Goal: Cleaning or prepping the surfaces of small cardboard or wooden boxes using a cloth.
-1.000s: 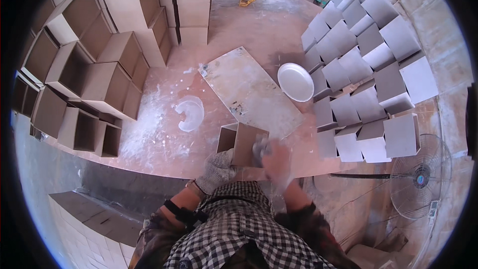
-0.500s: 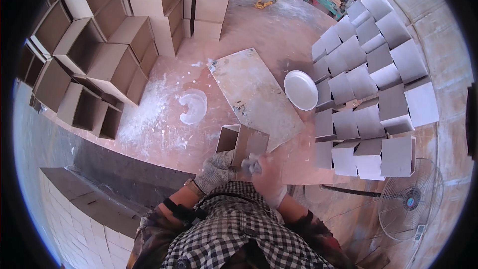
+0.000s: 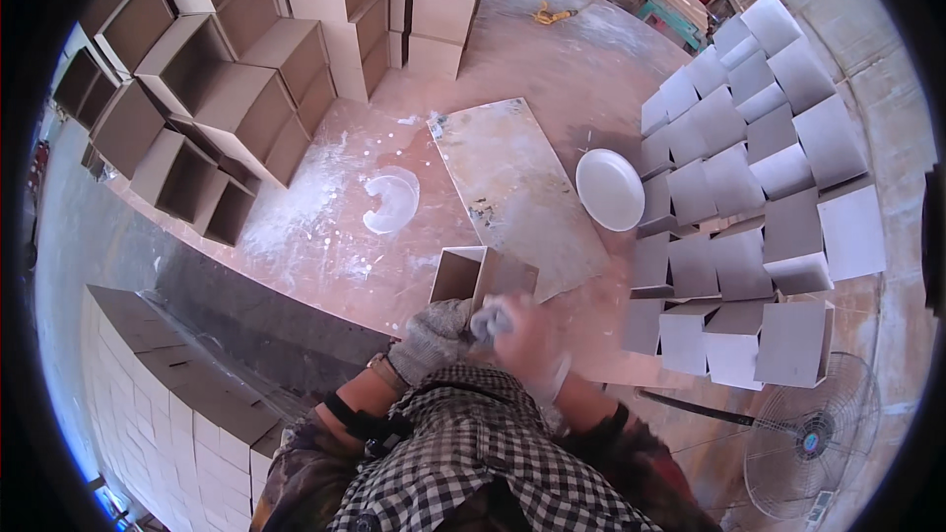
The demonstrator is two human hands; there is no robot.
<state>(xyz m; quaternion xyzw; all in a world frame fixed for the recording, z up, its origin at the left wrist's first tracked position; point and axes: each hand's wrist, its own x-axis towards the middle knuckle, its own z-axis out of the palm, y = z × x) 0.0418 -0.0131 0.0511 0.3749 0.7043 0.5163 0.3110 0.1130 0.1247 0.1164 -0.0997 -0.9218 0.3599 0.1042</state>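
**Both hands at the open box, right hand blurred against its side**

The small open-topped box (image 3: 483, 279) stands on the reddish floor (image 3: 325, 256) just ahead of the person's chest, its mouth turned up and slightly leftward, its longer side running left to right. It lies directly forward of both hands. The gloved left hand (image 3: 431, 339) sits at the box's near left corner, fingers curled; whether they pinch the wall or merely rest on it cannot be told. The right hand (image 3: 527, 340) is motion-blurred at the near right face, closed around a pale grey wad (image 3: 490, 318), perhaps a rag or sponge, pressed to the box. The right hand is the nearer one to the panel being worked.

Beyond lie a grey board (image 3: 512, 187), a white round dish (image 3: 609, 189), whitened boxes (image 3: 749, 187) to the right and bare brown boxes (image 3: 197, 89) to the left.

Against the earlier frames, the box remains in place, while the right hand has slid lower and rightward and the view sits closer
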